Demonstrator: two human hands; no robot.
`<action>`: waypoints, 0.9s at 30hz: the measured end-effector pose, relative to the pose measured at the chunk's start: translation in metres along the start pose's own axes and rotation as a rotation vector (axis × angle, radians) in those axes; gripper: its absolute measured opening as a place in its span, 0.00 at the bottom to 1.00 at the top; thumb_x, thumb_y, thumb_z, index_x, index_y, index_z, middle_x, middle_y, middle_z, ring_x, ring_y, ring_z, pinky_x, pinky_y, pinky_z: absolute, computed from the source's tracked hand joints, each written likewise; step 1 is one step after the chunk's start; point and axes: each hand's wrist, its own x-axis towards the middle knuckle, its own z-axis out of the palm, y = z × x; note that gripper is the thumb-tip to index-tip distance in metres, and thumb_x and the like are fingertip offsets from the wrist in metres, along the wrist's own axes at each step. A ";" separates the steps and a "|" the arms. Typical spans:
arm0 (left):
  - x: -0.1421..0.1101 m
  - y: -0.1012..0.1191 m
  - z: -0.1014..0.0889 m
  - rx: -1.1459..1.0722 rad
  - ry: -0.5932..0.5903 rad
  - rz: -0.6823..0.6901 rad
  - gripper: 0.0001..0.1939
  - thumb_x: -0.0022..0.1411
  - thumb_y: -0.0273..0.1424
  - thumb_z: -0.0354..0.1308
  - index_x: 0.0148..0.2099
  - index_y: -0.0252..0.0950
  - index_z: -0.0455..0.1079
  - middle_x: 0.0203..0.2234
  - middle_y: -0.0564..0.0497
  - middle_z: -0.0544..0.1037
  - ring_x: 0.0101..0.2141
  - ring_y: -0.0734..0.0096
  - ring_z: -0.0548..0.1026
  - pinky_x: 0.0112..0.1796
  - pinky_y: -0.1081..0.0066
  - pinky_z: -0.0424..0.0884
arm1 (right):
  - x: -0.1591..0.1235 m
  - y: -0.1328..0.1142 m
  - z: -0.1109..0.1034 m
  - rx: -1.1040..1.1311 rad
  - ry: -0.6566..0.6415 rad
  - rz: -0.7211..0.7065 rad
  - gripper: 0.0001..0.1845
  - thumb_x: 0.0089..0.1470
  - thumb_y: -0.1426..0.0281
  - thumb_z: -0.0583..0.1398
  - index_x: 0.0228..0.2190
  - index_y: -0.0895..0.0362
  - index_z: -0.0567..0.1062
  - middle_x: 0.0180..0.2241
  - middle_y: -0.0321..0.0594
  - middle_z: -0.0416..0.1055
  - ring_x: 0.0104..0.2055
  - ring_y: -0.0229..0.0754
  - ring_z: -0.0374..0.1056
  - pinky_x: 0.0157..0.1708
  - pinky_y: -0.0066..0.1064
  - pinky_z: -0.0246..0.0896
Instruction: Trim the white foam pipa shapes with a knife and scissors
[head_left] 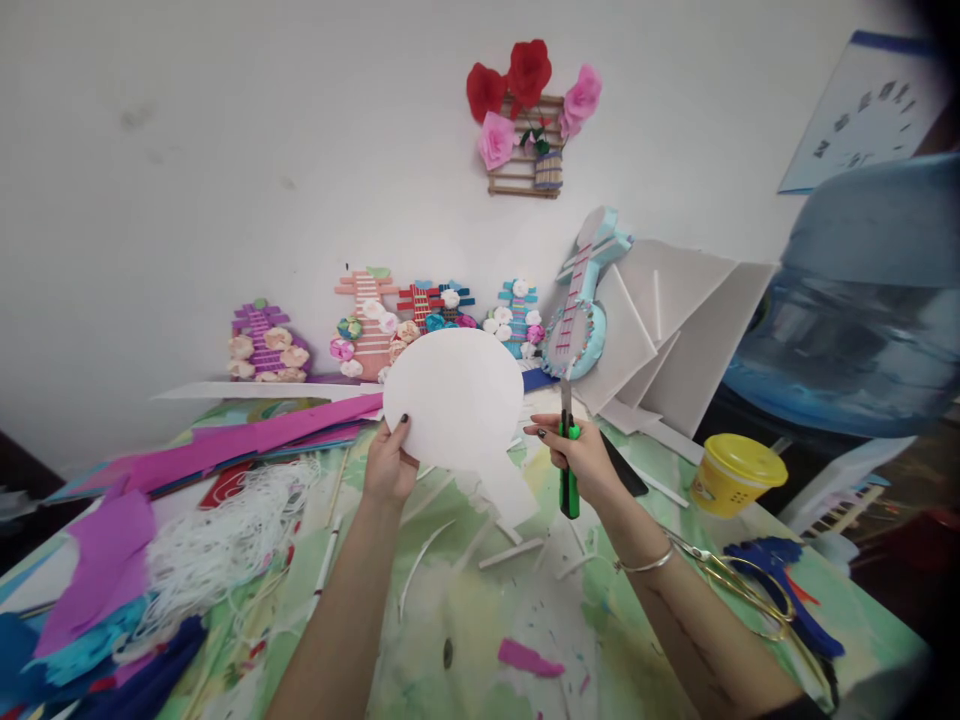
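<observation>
My left hand (391, 463) pinches the left edge of a white foam-board cutout (454, 395), thumb on its face. The cutout is round with a short neck pointing down to the right, and it is lifted above the table. In my right hand (581, 455) is a green and black utility knife (570, 480), held upright with its blade pointing up. The knife is apart from the board, to its right. White foam offcuts (511, 553) lie on the table below the cutout.
Tangled white string (232, 540) and coloured paper (262, 440) cover the left side. At right are gold-handled scissors (750, 590), a yellow tub (739, 475) and a large water bottle (855, 300). Paper-craft guitars (367, 320) and leaning white boards (675, 300) line the wall.
</observation>
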 end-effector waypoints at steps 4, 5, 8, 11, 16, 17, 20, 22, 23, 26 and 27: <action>-0.003 -0.005 0.004 -0.008 -0.028 -0.008 0.15 0.55 0.23 0.57 0.46 0.39 0.69 0.42 0.51 0.77 0.41 0.72 0.75 0.43 0.73 0.72 | 0.002 0.002 0.000 0.011 0.013 -0.001 0.18 0.38 0.67 0.63 0.34 0.62 0.73 0.32 0.47 0.75 0.14 0.25 0.47 0.14 0.25 0.38; -0.003 -0.006 0.005 -0.013 -0.035 -0.009 0.15 0.55 0.24 0.58 0.46 0.39 0.69 0.42 0.51 0.77 0.41 0.73 0.75 0.43 0.73 0.71 | 0.002 0.002 0.000 0.012 0.019 -0.005 0.18 0.38 0.67 0.63 0.34 0.62 0.73 0.31 0.46 0.75 0.14 0.25 0.47 0.14 0.25 0.38; -0.006 -0.009 0.008 -0.021 -0.050 -0.022 0.15 0.54 0.24 0.58 0.46 0.39 0.69 0.42 0.51 0.77 0.40 0.74 0.75 0.41 0.74 0.72 | 0.005 0.003 0.001 0.011 0.057 -0.028 0.18 0.38 0.67 0.64 0.33 0.62 0.73 0.23 0.38 0.71 0.14 0.25 0.47 0.14 0.24 0.38; -0.008 -0.011 0.009 -0.008 -0.060 -0.036 0.16 0.53 0.25 0.60 0.46 0.38 0.69 0.40 0.50 0.78 0.38 0.74 0.76 0.39 0.74 0.72 | 0.008 0.005 0.001 0.000 0.109 -0.056 0.18 0.36 0.67 0.65 0.32 0.62 0.72 0.14 0.27 0.60 0.14 0.26 0.47 0.14 0.23 0.39; -0.007 -0.010 0.005 0.058 -0.091 -0.031 0.18 0.47 0.27 0.64 0.43 0.35 0.70 0.38 0.49 0.78 0.36 0.73 0.76 0.36 0.75 0.72 | 0.014 0.009 -0.002 -0.064 0.155 -0.103 0.18 0.36 0.65 0.65 0.31 0.62 0.71 0.16 0.28 0.60 0.14 0.27 0.49 0.13 0.24 0.42; -0.006 -0.008 0.003 0.075 -0.100 -0.028 0.19 0.46 0.27 0.65 0.43 0.35 0.71 0.37 0.49 0.78 0.35 0.73 0.76 0.35 0.75 0.71 | 0.015 0.010 -0.003 -0.088 0.157 -0.113 0.18 0.36 0.65 0.64 0.32 0.62 0.72 0.16 0.29 0.61 0.14 0.28 0.49 0.13 0.24 0.42; -0.004 0.002 -0.001 0.126 -0.121 0.005 0.20 0.43 0.28 0.66 0.41 0.33 0.71 0.35 0.49 0.79 0.32 0.72 0.76 0.32 0.76 0.70 | 0.018 0.009 -0.008 -0.186 0.157 -0.151 0.18 0.38 0.64 0.63 0.32 0.61 0.73 0.15 0.29 0.61 0.14 0.29 0.50 0.13 0.24 0.44; -0.005 0.012 -0.002 0.190 -0.129 0.053 0.19 0.41 0.29 0.67 0.40 0.32 0.72 0.32 0.49 0.79 0.30 0.72 0.75 0.31 0.76 0.70 | 0.019 0.007 -0.010 -0.265 0.147 -0.181 0.17 0.39 0.64 0.62 0.32 0.61 0.73 0.16 0.30 0.63 0.14 0.30 0.51 0.13 0.24 0.45; -0.006 0.018 -0.002 0.239 -0.139 0.080 0.19 0.41 0.29 0.67 0.39 0.33 0.72 0.31 0.49 0.79 0.28 0.73 0.75 0.29 0.76 0.69 | 0.020 0.006 -0.010 -0.307 0.137 -0.199 0.16 0.39 0.64 0.62 0.32 0.60 0.73 0.17 0.32 0.64 0.14 0.30 0.52 0.14 0.24 0.46; -0.015 0.035 -0.001 0.457 -0.221 0.148 0.16 0.44 0.32 0.66 0.38 0.34 0.73 0.27 0.51 0.78 0.26 0.73 0.73 0.27 0.76 0.67 | 0.022 0.004 -0.009 -0.437 0.084 -0.261 0.14 0.41 0.65 0.61 0.31 0.59 0.74 0.22 0.36 0.70 0.17 0.33 0.57 0.17 0.26 0.51; -0.019 0.040 0.001 0.560 -0.264 0.169 0.15 0.45 0.33 0.65 0.37 0.34 0.73 0.27 0.51 0.78 0.26 0.73 0.73 0.27 0.76 0.67 | 0.024 0.003 -0.007 -0.480 0.063 -0.282 0.13 0.41 0.65 0.60 0.30 0.59 0.75 0.24 0.37 0.71 0.18 0.34 0.59 0.18 0.26 0.52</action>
